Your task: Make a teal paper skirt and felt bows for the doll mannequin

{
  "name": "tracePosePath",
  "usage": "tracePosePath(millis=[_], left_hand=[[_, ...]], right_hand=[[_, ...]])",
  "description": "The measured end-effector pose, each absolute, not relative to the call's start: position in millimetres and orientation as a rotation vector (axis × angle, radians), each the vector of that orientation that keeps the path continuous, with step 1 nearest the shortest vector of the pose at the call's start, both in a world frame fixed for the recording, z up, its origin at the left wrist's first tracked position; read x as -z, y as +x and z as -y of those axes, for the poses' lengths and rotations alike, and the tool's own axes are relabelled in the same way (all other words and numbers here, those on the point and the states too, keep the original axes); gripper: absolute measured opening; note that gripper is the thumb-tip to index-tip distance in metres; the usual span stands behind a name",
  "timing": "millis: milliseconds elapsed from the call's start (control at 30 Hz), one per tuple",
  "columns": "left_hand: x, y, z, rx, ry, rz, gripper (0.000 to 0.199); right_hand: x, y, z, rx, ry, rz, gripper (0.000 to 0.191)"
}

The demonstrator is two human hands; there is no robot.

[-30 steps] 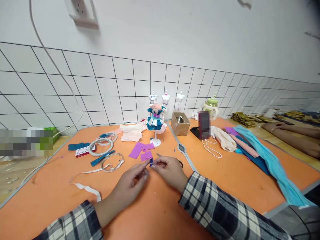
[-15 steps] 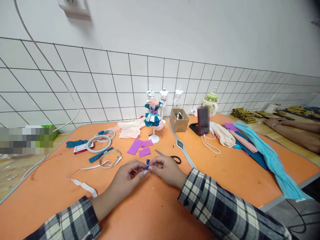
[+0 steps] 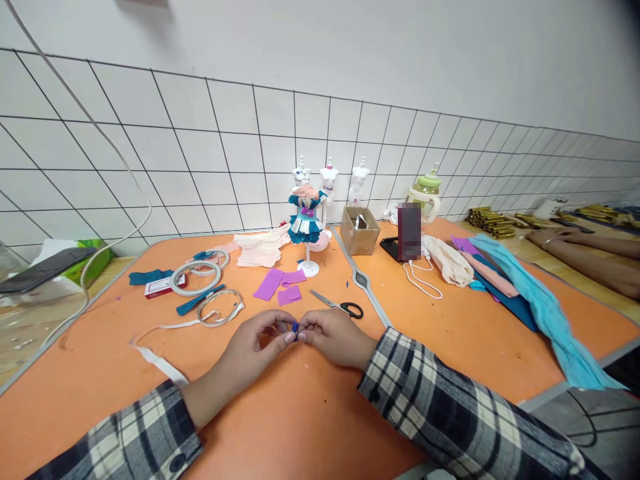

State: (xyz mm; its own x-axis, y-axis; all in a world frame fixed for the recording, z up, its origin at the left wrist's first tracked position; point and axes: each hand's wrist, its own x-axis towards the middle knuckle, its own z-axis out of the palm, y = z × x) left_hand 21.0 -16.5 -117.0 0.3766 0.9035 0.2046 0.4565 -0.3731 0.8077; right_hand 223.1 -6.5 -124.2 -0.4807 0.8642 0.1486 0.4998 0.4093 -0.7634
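Observation:
Between my fingertips is a small piece of dark blue crepe paper (image 3: 295,329), mostly covered by the fingers. My left hand (image 3: 260,341) pinches it from the left, and my right hand (image 3: 334,337) pinches it from the right. Just beyond my right hand lie scissors (image 3: 336,303) with black handles, blades parted a little. Pieces of purple crepe paper (image 3: 268,285) are flat on the table past my fingers. Farther back, a miniature dress form wears a teal and white ruffled dress (image 3: 306,225) with a purple bow.
Tape rolls (image 3: 220,308), a red and white box (image 3: 159,287) and teal strips lie left. At the back stand small white dress forms (image 3: 359,181), a cardboard box (image 3: 360,231), a propped phone (image 3: 409,231) and a green-lidded bottle (image 3: 425,193). Blue paper (image 3: 545,303) hangs over the right edge; another person's arms (image 3: 585,257) rest beyond.
The blue piece shows less between my fingertips; its upper end, which stood up before, is now lower or folded. The camera view has tilted down slightly.

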Motion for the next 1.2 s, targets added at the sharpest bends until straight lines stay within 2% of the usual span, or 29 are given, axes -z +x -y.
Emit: tracePosePath(millis=[200, 333, 467, 567, 733, 867, 1000, 1067, 1133, 1200], left_hand=[[122, 24, 13, -0.856, 1.835, -1.190, 0.020], [121, 25, 14, -0.840, 1.815, -1.141, 0.022], [117, 26, 15, -0.895, 1.811, -1.173, 0.019], [115, 26, 15, -0.955, 1.771, -1.226, 0.019], [116, 24, 13, -0.946, 1.814, -1.235, 0.021], [116, 24, 12, -0.912, 1.832, -1.282, 0.022], [115, 23, 10, -0.947, 1.877, -1.324, 0.023], [114, 22, 10, -0.949, 1.893, -1.327, 0.024], [114, 23, 11, -0.930, 1.895, -1.324, 0.024], [113, 24, 11, -0.901, 1.889, -1.310, 0.024]], right_hand=[[122, 223, 11, -0.923, -1.163, 2.081, 0.008], [122, 220, 12, -0.987, -1.106, 1.919, 0.017], [124, 218, 11, -1.082, -1.207, 1.789, 0.004], [126, 217, 10, -1.205, -1.286, 1.689, 0.004], [124, 217, 11, -1.302, -1.142, 1.614, 0.022], [120, 215, 10, -1.394, -1.209, 1.566, 0.006], [114, 215, 12, -1.569, -1.222, 1.436, 0.006], [113, 216, 13, -1.527, -1.209, 1.456, 0.007], [114, 217, 14, -1.343, -1.183, 1.575, 0.016], [117, 217, 13, -1.141, -1.166, 1.701, 0.017]])
